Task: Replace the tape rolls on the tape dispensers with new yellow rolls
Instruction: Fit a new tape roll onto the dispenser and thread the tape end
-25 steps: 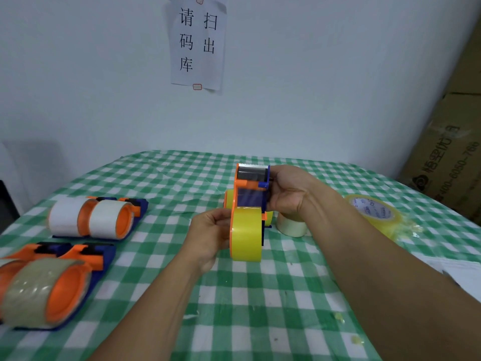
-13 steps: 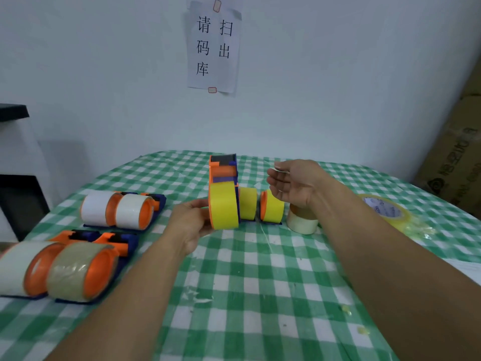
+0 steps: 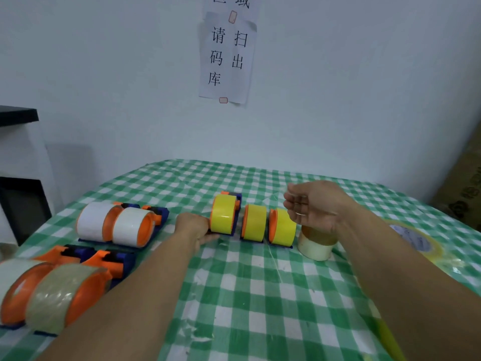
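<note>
in the middle of the green checked table [image 3: 260, 295], seen from the head camera, a dispenser with a yellow roll [image 3: 223, 217] stands on its blue base, and the left hand [image 3: 194, 227] rests at its near left side, fingers curled in against the base; whether they pinch it or only touch it i cannot tell. just to its right stand two more yellow-rolled dispensers [image 3: 268, 226], side by side, touching or nearly so. the right hand [image 3: 312, 207] hovers above and a little behind them, fingers spread loosely, palm turned inward, holding nothing. under its wrist stands a stack of pale rolls [image 3: 316, 243], likely the ones taken off.

the step in hand looks like setting the freshly loaded dispenser down in line with the two finished ones. at the left edge four dispensers wait: a pair with white rolls [image 3: 117, 224] further back and a pair with a brownish and a pale roll [image 3: 49, 293] nearest the camera, all on orange hubs. so the task is judged a bit under half done. the next move calls for freeing the left hand and reaching left for one of those, then pulling the old roll off its hub.

at the far right lies a flat yellowish clear roll [image 3: 416, 241] in a wrapper, on its side. the yellow rolls are glossy, opaque and full, sitting squarely on their hubs; the orange hub rims show at their left faces.
</note>
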A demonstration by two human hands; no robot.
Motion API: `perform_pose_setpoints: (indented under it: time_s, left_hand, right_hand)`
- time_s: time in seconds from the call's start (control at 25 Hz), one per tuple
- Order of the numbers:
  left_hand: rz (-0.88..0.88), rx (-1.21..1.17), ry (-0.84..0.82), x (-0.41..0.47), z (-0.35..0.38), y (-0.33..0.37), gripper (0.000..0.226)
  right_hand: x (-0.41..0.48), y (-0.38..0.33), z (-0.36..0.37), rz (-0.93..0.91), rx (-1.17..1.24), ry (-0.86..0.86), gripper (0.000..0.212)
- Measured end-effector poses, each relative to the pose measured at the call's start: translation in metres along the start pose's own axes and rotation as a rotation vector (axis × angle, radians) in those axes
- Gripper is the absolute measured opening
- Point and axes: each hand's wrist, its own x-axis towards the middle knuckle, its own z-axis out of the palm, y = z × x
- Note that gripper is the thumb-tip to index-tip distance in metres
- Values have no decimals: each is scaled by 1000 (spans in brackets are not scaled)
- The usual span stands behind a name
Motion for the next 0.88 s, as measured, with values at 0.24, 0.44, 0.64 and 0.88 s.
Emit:
perform_pose_setpoints:
  time_s: [0.24, 0.44, 0.64, 0.88]
  left_hand:
    - [11, 46, 61, 22, 8, -1, 35]
    - [8, 64, 84, 26, 17, -6, 43]
    - [-7, 124, 127, 31, 20, -10, 41]
    - [0, 221, 121, 32, 18, -9, 46]
  right_hand:
    - [13, 6, -2, -12, -10, -16, 13]
    - [18, 13, 0, -24, -40, 16, 14]
    - [19, 14, -1, -32, -33, -22, 13]
    - [20, 17, -5, -34, -38, -30, 9]
